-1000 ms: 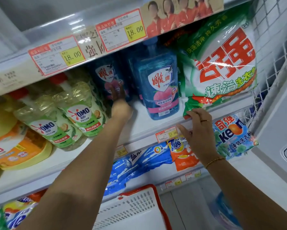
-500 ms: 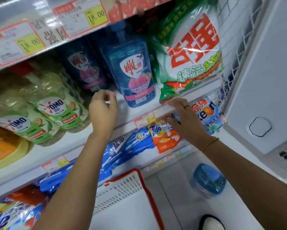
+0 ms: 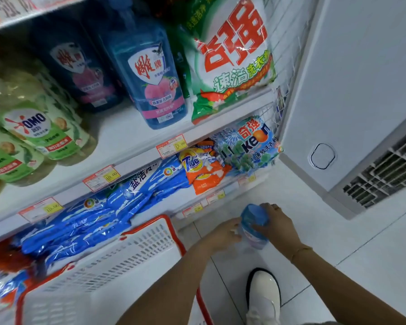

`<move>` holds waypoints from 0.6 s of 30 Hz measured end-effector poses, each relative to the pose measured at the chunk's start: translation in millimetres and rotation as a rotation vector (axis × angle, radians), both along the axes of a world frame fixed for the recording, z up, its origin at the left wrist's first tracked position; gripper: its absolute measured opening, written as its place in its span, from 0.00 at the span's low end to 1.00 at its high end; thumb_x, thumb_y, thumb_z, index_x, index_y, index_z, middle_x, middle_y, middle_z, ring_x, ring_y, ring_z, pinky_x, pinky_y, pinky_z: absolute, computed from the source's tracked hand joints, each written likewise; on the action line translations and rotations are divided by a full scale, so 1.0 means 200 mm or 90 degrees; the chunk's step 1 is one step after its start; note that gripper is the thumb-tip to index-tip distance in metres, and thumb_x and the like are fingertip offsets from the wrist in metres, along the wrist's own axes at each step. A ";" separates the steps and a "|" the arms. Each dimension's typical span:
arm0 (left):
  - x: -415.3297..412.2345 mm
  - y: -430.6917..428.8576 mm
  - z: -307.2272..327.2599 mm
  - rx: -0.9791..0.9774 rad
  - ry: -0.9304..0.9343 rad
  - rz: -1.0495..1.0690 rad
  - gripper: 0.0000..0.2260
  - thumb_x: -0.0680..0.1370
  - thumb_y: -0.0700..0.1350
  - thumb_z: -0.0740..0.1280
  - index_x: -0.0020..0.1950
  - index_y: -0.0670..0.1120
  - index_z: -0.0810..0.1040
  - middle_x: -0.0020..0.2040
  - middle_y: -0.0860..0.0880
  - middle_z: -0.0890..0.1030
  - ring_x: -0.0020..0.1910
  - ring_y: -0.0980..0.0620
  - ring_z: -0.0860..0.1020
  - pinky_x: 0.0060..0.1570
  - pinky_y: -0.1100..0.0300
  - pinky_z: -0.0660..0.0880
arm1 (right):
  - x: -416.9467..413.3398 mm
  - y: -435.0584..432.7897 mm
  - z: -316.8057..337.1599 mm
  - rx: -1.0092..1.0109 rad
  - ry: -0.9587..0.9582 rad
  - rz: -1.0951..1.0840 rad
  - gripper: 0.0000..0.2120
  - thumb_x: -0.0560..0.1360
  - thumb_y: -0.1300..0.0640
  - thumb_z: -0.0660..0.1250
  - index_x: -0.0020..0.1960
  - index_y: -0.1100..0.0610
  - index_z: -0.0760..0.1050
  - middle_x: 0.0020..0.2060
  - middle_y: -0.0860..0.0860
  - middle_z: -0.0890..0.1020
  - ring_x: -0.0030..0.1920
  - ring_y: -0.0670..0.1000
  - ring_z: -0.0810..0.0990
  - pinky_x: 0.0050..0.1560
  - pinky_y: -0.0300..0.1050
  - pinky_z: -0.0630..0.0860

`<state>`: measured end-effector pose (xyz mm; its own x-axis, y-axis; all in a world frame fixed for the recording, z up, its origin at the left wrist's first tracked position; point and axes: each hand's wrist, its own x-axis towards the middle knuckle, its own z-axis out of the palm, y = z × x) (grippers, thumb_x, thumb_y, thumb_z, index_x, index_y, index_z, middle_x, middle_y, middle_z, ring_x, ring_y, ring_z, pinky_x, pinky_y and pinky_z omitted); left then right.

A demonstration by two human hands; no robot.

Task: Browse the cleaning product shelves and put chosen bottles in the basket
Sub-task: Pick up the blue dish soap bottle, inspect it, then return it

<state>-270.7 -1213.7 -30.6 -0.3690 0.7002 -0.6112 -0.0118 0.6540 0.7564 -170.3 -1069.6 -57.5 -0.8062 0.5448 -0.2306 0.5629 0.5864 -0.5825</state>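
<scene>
Both hands are low, just right of the basket (image 3: pixel 136 240), closed around one blue bottle (image 3: pixel 253 225). Right hand (image 3: pixel 276 227) wraps the bottle's far side, fingers over its rounded blue end. Left hand (image 3: pixel 223 233) presses the near side, fingertips on the label area. I read it as a two-handed grasp, though blur hides the exact finger placement. Whether the bottle rests on the floor (image 3: pixel 338 242) or is already lifted clear of it, I cannot tell.

Bottle position: right of the basket's red rim, apart from it, not yet inside. The basket's interior, as far as I see it, shows only white slotted wall. A white shoe (image 3: pixel 264 299) stands near the basket's right corner, below the bottle.

Beyond the basket, the lower shelf holds blue detergent bags (image 3: pixel 117 207), then an orange Tide bag (image 3: pixel 201 170). On the shelf above stand a blue pump bottle (image 3: pixel 155 73) and a large green-and-white powder bag (image 3: pixel 230 59).

Judged risks:
- The bottle looks smooth and rounded; the left hand's fingertip hold could slip during the carry, dropping it on the tile.
- The path to the basket crosses the red rim; a low carry could knock the bottle against it.
- The shoe sits near the drop line.
</scene>
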 end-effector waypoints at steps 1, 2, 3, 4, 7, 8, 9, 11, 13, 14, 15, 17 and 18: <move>0.01 0.00 -0.01 -0.010 -0.017 -0.007 0.26 0.79 0.30 0.60 0.75 0.45 0.62 0.73 0.44 0.67 0.68 0.50 0.68 0.56 0.65 0.66 | -0.03 0.01 0.00 0.033 -0.034 0.013 0.21 0.70 0.52 0.73 0.60 0.57 0.71 0.52 0.55 0.77 0.51 0.55 0.78 0.45 0.43 0.70; 0.01 0.01 -0.01 -0.021 -0.026 -0.014 0.26 0.79 0.30 0.59 0.75 0.46 0.62 0.73 0.45 0.67 0.68 0.50 0.68 0.56 0.65 0.66 | -0.06 0.02 0.00 0.061 -0.067 0.029 0.19 0.71 0.51 0.71 0.58 0.57 0.71 0.53 0.55 0.76 0.51 0.56 0.78 0.45 0.43 0.70; 0.02 0.01 0.00 -0.026 -0.030 -0.014 0.26 0.79 0.30 0.58 0.75 0.46 0.62 0.72 0.45 0.68 0.67 0.51 0.69 0.56 0.65 0.66 | -0.08 0.03 0.00 0.076 -0.091 0.043 0.18 0.72 0.51 0.70 0.56 0.58 0.70 0.52 0.55 0.77 0.50 0.56 0.78 0.44 0.43 0.70; 0.02 0.02 0.00 -0.027 -0.032 -0.009 0.25 0.79 0.31 0.58 0.75 0.45 0.63 0.72 0.45 0.69 0.64 0.52 0.69 0.56 0.66 0.66 | -0.09 0.03 0.01 0.079 -0.108 0.055 0.17 0.72 0.50 0.70 0.54 0.58 0.70 0.52 0.55 0.77 0.50 0.56 0.78 0.44 0.42 0.69; 0.04 0.01 0.00 -0.020 -0.023 0.010 0.24 0.78 0.32 0.61 0.74 0.44 0.65 0.68 0.47 0.71 0.61 0.56 0.68 0.55 0.68 0.66 | -0.08 0.02 0.06 0.095 -0.128 0.092 0.17 0.71 0.50 0.72 0.50 0.55 0.68 0.52 0.53 0.77 0.50 0.53 0.78 0.42 0.38 0.66; 0.05 -0.01 0.00 -0.023 -0.012 0.011 0.25 0.78 0.33 0.64 0.74 0.45 0.64 0.68 0.49 0.71 0.63 0.56 0.68 0.56 0.68 0.66 | -0.07 0.01 0.08 0.096 -0.122 0.099 0.17 0.70 0.50 0.72 0.48 0.54 0.66 0.51 0.53 0.76 0.50 0.53 0.78 0.41 0.38 0.64; 0.06 -0.04 -0.01 -0.020 0.000 0.015 0.26 0.77 0.35 0.66 0.74 0.45 0.64 0.69 0.49 0.70 0.66 0.55 0.68 0.59 0.68 0.65 | -0.06 -0.01 0.12 0.094 -0.113 0.102 0.17 0.70 0.50 0.72 0.47 0.54 0.65 0.51 0.53 0.76 0.49 0.52 0.77 0.40 0.37 0.63; 0.08 -0.09 0.00 -0.009 0.032 0.026 0.30 0.75 0.38 0.70 0.75 0.47 0.64 0.71 0.50 0.69 0.71 0.52 0.66 0.65 0.64 0.64 | -0.05 -0.04 0.23 0.091 -0.089 0.115 0.17 0.69 0.50 0.72 0.47 0.53 0.65 0.47 0.51 0.75 0.45 0.50 0.76 0.36 0.36 0.60; 0.10 -0.15 0.04 0.021 0.067 0.052 0.33 0.73 0.39 0.73 0.75 0.50 0.63 0.69 0.55 0.69 0.70 0.54 0.67 0.66 0.65 0.62 | -0.06 -0.07 0.39 0.093 -0.045 0.139 0.17 0.67 0.50 0.73 0.46 0.53 0.67 0.41 0.47 0.72 0.41 0.48 0.72 0.32 0.35 0.60; 0.12 -0.18 0.08 0.038 0.077 0.070 0.34 0.72 0.40 0.74 0.74 0.51 0.62 0.67 0.58 0.69 0.68 0.57 0.67 0.64 0.66 0.63 | -0.07 -0.10 0.50 0.097 -0.022 0.156 0.16 0.68 0.50 0.73 0.46 0.53 0.67 0.38 0.46 0.71 0.40 0.48 0.71 0.32 0.34 0.62; 0.13 -0.21 0.12 0.061 0.084 0.091 0.35 0.72 0.40 0.75 0.74 0.53 0.61 0.65 0.61 0.68 0.66 0.61 0.68 0.62 0.68 0.65 | -0.08 -0.13 0.61 0.105 -0.003 0.180 0.15 0.69 0.50 0.72 0.46 0.53 0.68 0.37 0.45 0.70 0.38 0.47 0.70 0.31 0.32 0.63; 0.15 -0.28 0.24 0.118 0.106 0.144 0.37 0.69 0.41 0.77 0.71 0.55 0.61 0.59 0.65 0.69 0.57 0.76 0.69 0.53 0.79 0.66 | -0.10 -0.19 0.84 0.113 0.028 0.229 0.15 0.69 0.48 0.72 0.49 0.54 0.71 0.38 0.46 0.72 0.35 0.44 0.69 0.30 0.29 0.63; 0.15 -0.31 0.31 0.144 0.128 0.173 0.37 0.68 0.40 0.78 0.70 0.56 0.61 0.57 0.67 0.69 0.52 0.81 0.68 0.48 0.81 0.66 | -0.10 -0.22 0.96 0.112 0.047 0.254 0.16 0.69 0.49 0.73 0.50 0.53 0.71 0.40 0.46 0.73 0.36 0.43 0.69 0.30 0.29 0.63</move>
<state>-240.0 -1275.1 31.0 -0.6555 0.6695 -0.3493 0.0015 0.4637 0.8860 -191.2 -1114.4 135.1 -0.9722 0.2134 -0.0965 0.2331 0.8429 -0.4849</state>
